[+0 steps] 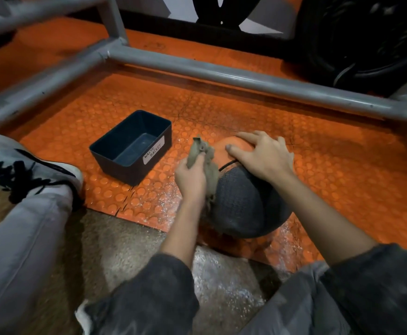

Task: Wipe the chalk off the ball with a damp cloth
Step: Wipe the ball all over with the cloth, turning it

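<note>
A heavy ball (243, 201), dark grey with an orange panel on its far side, sits on the orange studded mat (342, 170). My right hand (263, 155) lies flat on top of the ball, fingers spread over the orange panel. My left hand (190, 177) grips a crumpled grey-brown cloth (207, 163) and holds it against the ball's left side. The cloth hangs down along the ball's surface. White chalky smears show on the mat around the ball.
A dark plastic bin (132, 146) labelled "waste basket" stands left of the ball. A grey metal tube frame (221, 73) runs across the back and left. My left leg and shoe (28, 175) lie at the left. Black tyres (366, 37) stand at the back right.
</note>
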`<state>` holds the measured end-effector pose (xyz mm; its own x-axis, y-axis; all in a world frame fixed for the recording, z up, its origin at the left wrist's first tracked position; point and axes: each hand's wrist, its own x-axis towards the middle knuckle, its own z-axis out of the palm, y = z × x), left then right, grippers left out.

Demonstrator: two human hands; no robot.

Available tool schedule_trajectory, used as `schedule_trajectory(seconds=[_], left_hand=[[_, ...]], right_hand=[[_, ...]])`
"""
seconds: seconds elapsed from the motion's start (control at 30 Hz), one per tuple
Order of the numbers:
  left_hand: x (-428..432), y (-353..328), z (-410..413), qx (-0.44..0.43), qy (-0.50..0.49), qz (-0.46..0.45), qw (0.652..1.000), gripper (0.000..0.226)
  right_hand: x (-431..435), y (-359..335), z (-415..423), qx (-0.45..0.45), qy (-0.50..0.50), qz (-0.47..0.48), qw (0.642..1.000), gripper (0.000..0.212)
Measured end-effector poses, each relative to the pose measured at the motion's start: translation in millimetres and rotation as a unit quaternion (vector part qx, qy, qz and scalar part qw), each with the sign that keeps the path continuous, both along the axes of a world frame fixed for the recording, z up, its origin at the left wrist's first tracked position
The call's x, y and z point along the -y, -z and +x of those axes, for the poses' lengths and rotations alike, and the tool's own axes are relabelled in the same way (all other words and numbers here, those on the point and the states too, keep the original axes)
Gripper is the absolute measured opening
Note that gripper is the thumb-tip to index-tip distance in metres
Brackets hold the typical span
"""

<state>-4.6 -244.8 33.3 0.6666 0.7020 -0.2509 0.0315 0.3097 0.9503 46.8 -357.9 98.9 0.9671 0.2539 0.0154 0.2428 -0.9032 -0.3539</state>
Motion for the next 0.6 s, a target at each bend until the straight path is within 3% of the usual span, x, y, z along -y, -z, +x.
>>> schedule_trajectory(seconds=[0.07,0.17,0.27,0.4,0.6], left_hand=[[-26.0,5.4,18.2,-0.084,0.058,-0.028,0.994,0.013],[-52.2,30.0,38.9,-0.177,0.16,-0.037,0.97,0.041],[-61.6,50.7,50.4,-0.217,0.227,-0.032,0.949,0.06],[-51.1,26.5,46.3,-0.143,0.209,-0.053,0.966,0.04],[-7.1,19.9,0.7,-0.004,0.007,0.009,1.0,0.011]], right_hand=[[6.2,3.7,-5.6,0.012,-0.017,0.006,1.0,0.058],[16.1,10.4,-23.3,0.044,-0.065,-0.009,0.997,0.068],[19.3,16.4,-35.2,0.062,-0.098,-0.046,0.992,0.082],[14.0,12.7,-15.9,0.021,-0.035,-0.031,0.999,0.069],[-0.7,6.3,4.8,-0.025,0.026,-0.016,0.999,0.064]])
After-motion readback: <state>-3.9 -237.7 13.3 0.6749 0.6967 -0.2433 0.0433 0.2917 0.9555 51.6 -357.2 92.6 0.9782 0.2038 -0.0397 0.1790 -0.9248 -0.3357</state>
